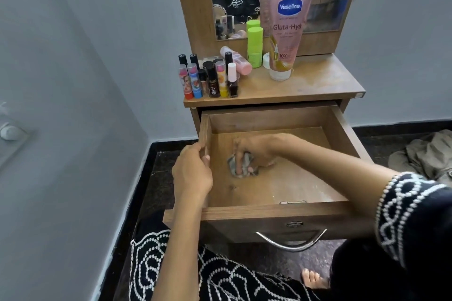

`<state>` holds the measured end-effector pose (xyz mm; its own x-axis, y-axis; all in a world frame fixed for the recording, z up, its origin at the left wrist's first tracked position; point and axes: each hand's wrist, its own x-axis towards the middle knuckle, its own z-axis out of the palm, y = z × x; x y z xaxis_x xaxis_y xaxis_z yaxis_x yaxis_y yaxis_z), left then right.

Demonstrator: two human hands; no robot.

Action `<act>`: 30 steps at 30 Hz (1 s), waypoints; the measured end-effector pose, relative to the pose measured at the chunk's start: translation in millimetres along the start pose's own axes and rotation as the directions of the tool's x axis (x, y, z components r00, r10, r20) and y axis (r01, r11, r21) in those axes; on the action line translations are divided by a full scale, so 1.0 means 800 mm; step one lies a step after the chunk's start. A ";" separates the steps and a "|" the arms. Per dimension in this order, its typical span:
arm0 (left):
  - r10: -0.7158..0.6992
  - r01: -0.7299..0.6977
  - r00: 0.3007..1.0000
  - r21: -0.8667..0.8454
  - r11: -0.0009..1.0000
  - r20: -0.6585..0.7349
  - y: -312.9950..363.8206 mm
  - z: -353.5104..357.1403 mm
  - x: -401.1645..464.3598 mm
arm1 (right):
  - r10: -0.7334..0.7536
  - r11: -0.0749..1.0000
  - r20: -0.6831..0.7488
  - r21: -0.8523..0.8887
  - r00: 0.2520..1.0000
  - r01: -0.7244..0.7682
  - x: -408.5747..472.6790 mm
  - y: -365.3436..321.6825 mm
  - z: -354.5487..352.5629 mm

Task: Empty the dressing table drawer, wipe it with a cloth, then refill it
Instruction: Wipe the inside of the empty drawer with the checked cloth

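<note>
Two hands at work: left hand (193, 173) grips the left wall of the pulled-out drawer (274, 212), right hand (254, 154) holds a bunched grey cloth (241, 166) pressed to the drawer floor. Risk: pressing hard could tip the far-extended drawer or jolt the bottles (210, 78) on the tabletop (318, 80) above. Drawer looks empty; floor dusty-pale toward the right front.

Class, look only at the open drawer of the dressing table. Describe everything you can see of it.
The drawer looks like brown wood-grain board and is pulled far out below the tabletop. Its front carries a curved metal handle and a small lock. Inside lies only a crumpled grey cloth. The right hand holds that cloth against the floor, near the left side. The left hand has its grip on the left wall. Pale smears show on the floor's right half.
</note>
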<state>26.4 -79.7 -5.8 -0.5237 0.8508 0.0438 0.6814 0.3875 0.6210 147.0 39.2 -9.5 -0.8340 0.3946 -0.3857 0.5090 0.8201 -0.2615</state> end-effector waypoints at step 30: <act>-0.004 0.003 1.000 0.025 1.000 0.016 0.001 0.000 -0.001 | -0.109 0.984 0.238 -0.113 0.965 0.139 -0.008 -0.059 0.029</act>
<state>27.5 -80.0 -4.8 -0.5178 0.8550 0.0286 0.6923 0.3991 0.6012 133.2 -11.7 -15.5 -0.8097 0.1924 -0.5545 0.3603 0.9088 -0.2107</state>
